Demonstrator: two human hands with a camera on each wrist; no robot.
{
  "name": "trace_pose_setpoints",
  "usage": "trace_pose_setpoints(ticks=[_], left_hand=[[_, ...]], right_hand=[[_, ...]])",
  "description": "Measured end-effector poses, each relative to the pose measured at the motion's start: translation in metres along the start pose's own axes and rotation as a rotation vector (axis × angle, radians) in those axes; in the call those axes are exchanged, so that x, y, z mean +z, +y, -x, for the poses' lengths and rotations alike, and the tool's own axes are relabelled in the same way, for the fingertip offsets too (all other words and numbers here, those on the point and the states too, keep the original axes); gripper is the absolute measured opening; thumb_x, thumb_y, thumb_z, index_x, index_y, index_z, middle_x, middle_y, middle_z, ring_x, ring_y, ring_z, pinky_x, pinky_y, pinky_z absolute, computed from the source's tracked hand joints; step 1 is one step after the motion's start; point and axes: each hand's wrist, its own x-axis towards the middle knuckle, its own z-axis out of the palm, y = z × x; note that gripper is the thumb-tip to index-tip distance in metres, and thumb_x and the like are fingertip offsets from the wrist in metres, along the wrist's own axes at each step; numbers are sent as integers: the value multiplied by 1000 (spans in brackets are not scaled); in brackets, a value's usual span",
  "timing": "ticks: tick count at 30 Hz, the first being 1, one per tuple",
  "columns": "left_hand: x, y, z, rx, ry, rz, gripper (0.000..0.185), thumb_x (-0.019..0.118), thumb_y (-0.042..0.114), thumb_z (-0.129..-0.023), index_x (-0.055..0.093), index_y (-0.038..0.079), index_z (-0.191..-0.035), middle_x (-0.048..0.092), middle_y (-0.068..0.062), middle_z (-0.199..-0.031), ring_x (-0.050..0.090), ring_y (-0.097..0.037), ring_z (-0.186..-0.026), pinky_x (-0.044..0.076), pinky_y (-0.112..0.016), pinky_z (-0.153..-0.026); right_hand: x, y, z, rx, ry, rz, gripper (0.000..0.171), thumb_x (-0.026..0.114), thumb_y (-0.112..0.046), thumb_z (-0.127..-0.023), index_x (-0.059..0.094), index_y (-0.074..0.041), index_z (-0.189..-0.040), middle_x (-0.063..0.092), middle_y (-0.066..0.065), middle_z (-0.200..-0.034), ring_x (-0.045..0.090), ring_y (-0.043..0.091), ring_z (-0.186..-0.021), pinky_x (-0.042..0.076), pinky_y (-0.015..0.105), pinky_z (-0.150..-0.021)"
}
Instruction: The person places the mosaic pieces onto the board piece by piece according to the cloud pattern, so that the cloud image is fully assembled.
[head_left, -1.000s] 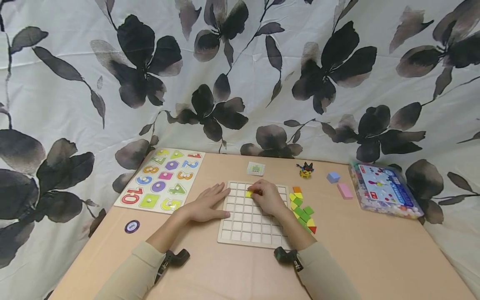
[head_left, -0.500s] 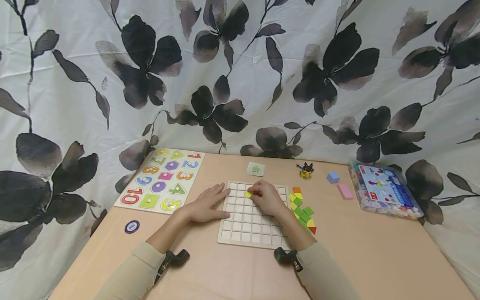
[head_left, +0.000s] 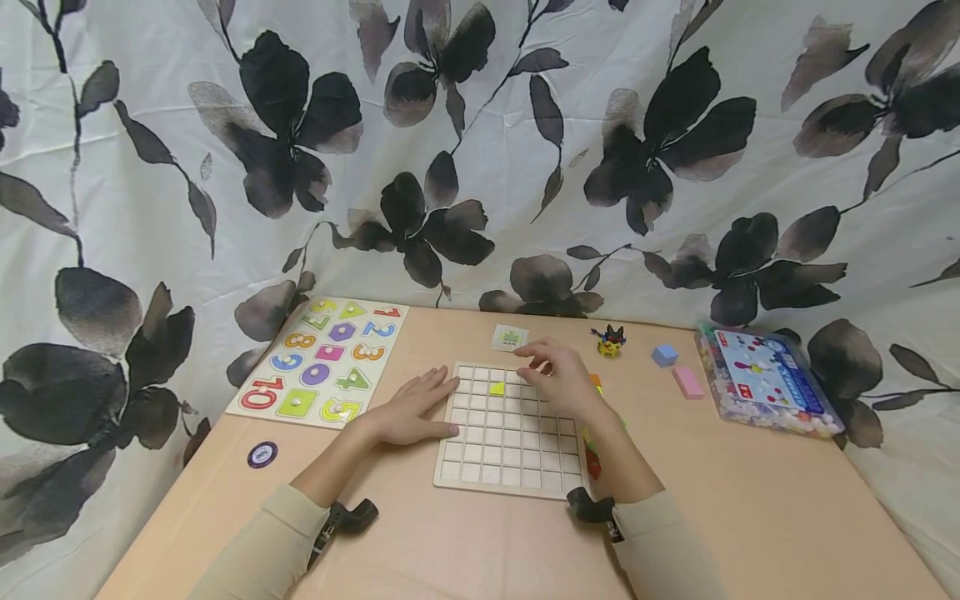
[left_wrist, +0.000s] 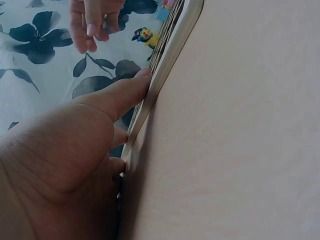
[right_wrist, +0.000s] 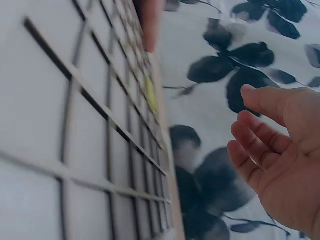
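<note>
Light, stiff yellow triangular wooden tile (head_left: 497, 388) seated in pale wooden grid tray (head_left: 480, 471), best pinched by edges; right hand (head_left: 561, 377) fingers relaxed apart, left hand (head_left: 408, 411) flat, steadying tray.

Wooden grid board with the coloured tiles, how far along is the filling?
Barely begun. Done: one yellow tile sits in the pale wooden grid board, second row from the far edge. In hand: nothing; the right hand hovers empty over the far right corner, while the left hand rests against the left edge. Left: every other cell, and the coloured tiles beside the forearm.
</note>
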Motion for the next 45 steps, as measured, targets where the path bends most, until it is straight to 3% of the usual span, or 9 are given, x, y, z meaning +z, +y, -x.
trace_pose_setpoints(ticks=[6, 15, 24, 28, 31, 33, 36, 40, 45], left_hand=[[0, -2, 0, 4, 2, -4, 93, 61, 63, -96, 23, 18, -168, 4, -12, -176, -1, -30, -164, 1, -50, -133], [1, -3, 2, 10, 3, -2, 94, 62, 64, -96, 23, 18, -168, 3, -12, -176, -2, -30, -164, 1, -51, -133], [2, -4, 1, 11, 3, -6, 94, 61, 66, -95, 23, 19, -168, 4, -11, -176, -1, -30, -164, 1, -51, -133], [2, -4, 1, 9, 3, -1, 94, 61, 66, -95, 23, 19, -168, 4, -12, -176, -1, -30, -164, 1, -51, -133], [2, -3, 1, 9, 2, 0, 94, 61, 65, -95, 23, 19, -167, 4, -12, -176, -1, -31, -164, 2, -52, -133], [1, -3, 1, 9, 1, -3, 94, 61, 65, -96, 23, 19, -168, 4, -12, -176, -1, -31, -164, 2, -52, -133], [1, -3, 2, 11, 1, -6, 94, 61, 65, -96, 23, 18, -168, 4, -12, -176, -1, -31, -164, 2, -52, -133], [1, -2, 1, 11, 0, -1, 93, 62, 63, -96, 23, 18, -167, 4, -13, -176, -1, -31, -164, 1, -52, -133], [0, -2, 1, 12, 1, 3, 93, 62, 63, -96, 23, 17, -167, 4, -13, -176, -1, -31, -164, 1, -52, -133]], right_hand=[[-29, 4, 10, -20, 34, 17, 32, 73, -13, -98, 72, -11, -130, 69, 7, -125, 64, 20, -101, 55, 33, -84], [-55, 22, 20, 45, 93, 12, 33, 72, -14, -99, 71, -12, -132, 70, 7, -127, 64, 21, -102, 53, 24, -84], [-69, 41, 27, 193, 114, 14, 35, 69, -19, -102, 67, -12, -137, 67, 15, -129, 58, 27, -100, 53, 28, -82], [-67, 49, 30, 329, 63, -38, 37, 66, -18, -103, 63, -15, -140, 59, 17, -128, 55, 34, -104, 64, 38, -71], [-65, 55, 32, 424, 18, -62, 39, 66, -18, -103, 61, -16, -142, 55, 17, -125, 58, 38, -100, 64, 47, -59], [-64, 60, 32, 449, -9, -63, 41, 66, -17, -103, 60, -14, -144, 55, 18, -123, 61, 39, -91, 64, 46, -59], [-63, 70, 32, 426, -31, -17, 40, 64, -15, -104, 61, -11, -143, 61, 18, -123, 61, 34, -89, 62, 39, -63], [-62, 84, 32, 332, -42, 65, 36, 64, -11, -103, 64, -4, -139, 69, 18, -124, 60, 29, -100, 54, 30, -73], [-58, 97, 33, 296, -42, 56, 35, 65, -6, -101, 66, -1, -136, 71, 20, -118, 60, 28, -94, 54, 27, -65]])
